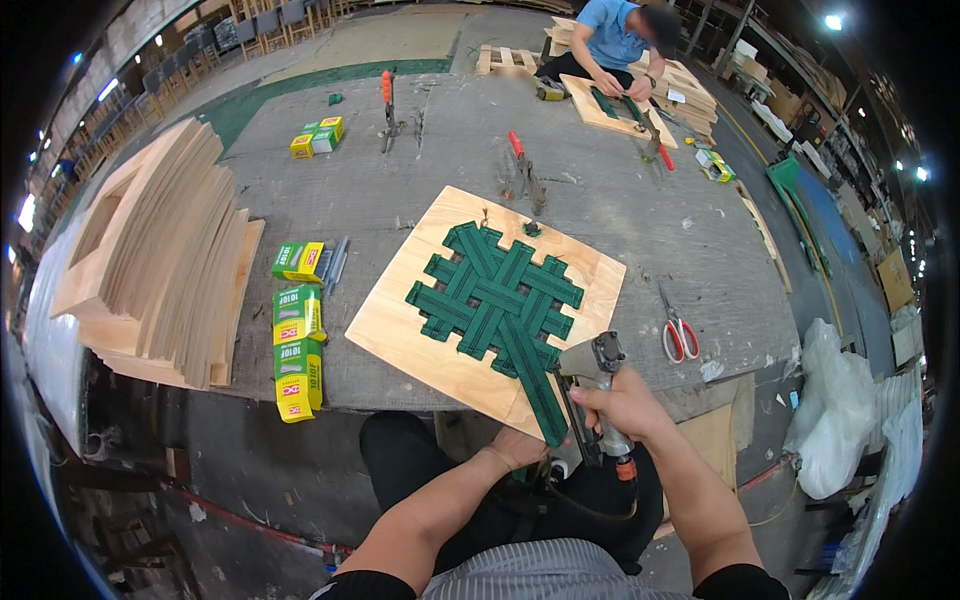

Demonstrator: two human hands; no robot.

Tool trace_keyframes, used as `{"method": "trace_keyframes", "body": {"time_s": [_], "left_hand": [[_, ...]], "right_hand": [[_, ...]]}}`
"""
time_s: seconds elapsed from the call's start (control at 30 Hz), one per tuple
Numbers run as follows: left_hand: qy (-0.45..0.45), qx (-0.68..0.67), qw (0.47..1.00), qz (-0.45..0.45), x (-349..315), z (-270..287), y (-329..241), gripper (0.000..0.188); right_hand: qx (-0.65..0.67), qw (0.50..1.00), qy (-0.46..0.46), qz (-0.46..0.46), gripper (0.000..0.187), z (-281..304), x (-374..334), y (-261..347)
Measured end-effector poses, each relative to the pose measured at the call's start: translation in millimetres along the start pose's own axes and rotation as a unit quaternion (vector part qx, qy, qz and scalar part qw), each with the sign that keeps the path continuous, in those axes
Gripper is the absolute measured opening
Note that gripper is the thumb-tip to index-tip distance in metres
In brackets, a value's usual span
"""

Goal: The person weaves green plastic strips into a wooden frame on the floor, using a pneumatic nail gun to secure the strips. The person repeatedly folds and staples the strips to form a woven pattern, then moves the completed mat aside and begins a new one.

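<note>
A pale wooden panel [400,310] lies at the table's near edge, jutting over my lap. Dark green webbing straps [498,295] are woven across its middle, and one long strap [540,400] runs past its near edge. My right hand [622,405] is closed around the grip of a grey staple gun [592,362], whose nose is beside that long strap near the panel's near right edge. My left hand [518,447] is at the panel's near edge, beside the strap's end; its fingers are hidden by the strap, so their grip does not show.
Wooden panels [165,260] are stacked at left beside green-and-yellow staple boxes [298,314] and loose staple strips [337,264]. Red-handled scissors [678,338] lie right. Red-handled clamps [520,165] stand farther back. A co-worker [615,45] handles another panel [600,108] across the table. An air hose hangs below the gun.
</note>
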State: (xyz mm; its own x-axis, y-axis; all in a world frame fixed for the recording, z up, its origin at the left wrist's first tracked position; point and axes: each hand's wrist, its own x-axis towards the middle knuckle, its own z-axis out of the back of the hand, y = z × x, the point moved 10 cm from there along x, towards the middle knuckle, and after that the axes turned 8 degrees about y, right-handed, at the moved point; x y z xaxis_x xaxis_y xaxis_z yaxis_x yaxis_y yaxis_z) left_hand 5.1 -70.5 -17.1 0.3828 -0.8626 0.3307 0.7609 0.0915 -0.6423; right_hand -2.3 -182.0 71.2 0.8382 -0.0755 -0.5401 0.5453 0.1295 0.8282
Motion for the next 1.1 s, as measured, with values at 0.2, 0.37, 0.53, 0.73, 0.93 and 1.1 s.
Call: {"method": "trace_keyframes", "body": {"time_s": [0.2, 0.37, 0.53, 0.73, 0.93, 1.1], "left_hand": [[-0.014, -0.114, 0.993, -0.003, 6.9, 15.4, 0.4, 0.027], [-0.008, -0.132, 0.991, 0.001, 5.7, 21.9, -8.4, 0.027], [-0.017, -0.114, 0.993, -0.012, -2.0, 12.7, 1.9, 0.028], [0.011, -0.088, 0.996, -0.002, -7.1, -7.8, 8.9, 0.027], [0.064, -0.068, 0.994, 0.059, -13.0, -23.5, 22.2, 0.029], [0.064, -0.137, 0.986, 0.070, -7.9, -23.1, 1.3, 0.032]], "right_hand": [[-0.044, 0.999, 0.002, -0.018, 0.029, -18.4, 14.5, 10.6], [-0.025, 1.000, -0.014, 0.010, 0.031, -26.1, 14.9, 5.7], [-0.070, 0.997, 0.005, -0.013, 0.036, -35.5, 20.4, 0.9], [-0.076, 0.997, 0.027, -0.019, 0.040, -45.7, 23.9, -12.7], [-0.077, 0.997, 0.012, -0.019, 0.025, -59.6, 17.4, -6.5], [0.002, 1.000, -0.009, -0.016, 0.035, -32.8, 6.9, -23.6]]}}
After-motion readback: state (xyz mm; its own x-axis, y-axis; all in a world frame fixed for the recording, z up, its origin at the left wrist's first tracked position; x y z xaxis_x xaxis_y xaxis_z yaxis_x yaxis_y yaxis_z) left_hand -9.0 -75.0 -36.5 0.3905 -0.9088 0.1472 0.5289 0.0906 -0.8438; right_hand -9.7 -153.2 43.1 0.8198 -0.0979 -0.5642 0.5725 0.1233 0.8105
